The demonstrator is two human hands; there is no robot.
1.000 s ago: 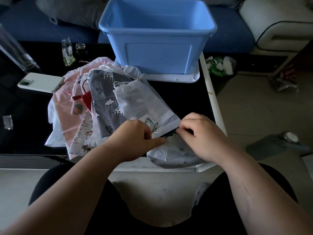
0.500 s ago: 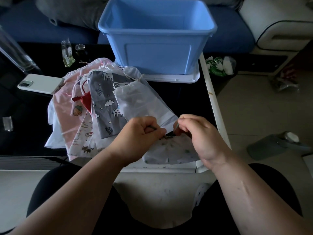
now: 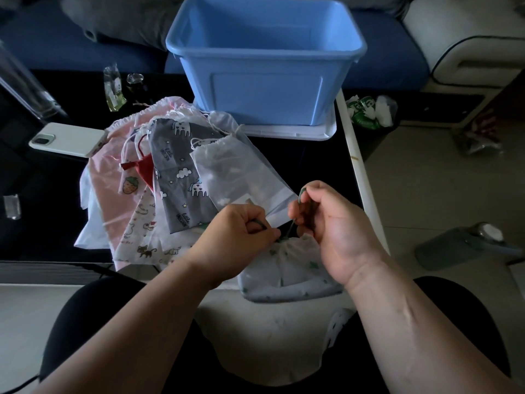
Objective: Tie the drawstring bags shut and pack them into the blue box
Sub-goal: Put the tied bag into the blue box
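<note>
left hand (image 3: 238, 237), right hand (image 3: 332, 223) both pinching drawstring (image 3: 291, 229) of one white bag (image 3: 287, 268), one blue box (image 3: 267, 89)

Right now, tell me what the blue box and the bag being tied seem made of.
Blue box: probably moulded plastic, smooth with a soft sheen and a rolled rim. Bag: apparently thin cloth, matte; it gathers into soft folds at the cinched mouth.

A dimly lit living room: a glossy black table (image 3: 42, 223) with a white edge stands on a pale tiled floor (image 3: 426, 180); behind it runs a dark blue sofa (image 3: 56, 49) bearing a grey cushion (image 3: 122, 21); a cream armchair (image 3: 466, 38) with dark piping sits far right.
</note>
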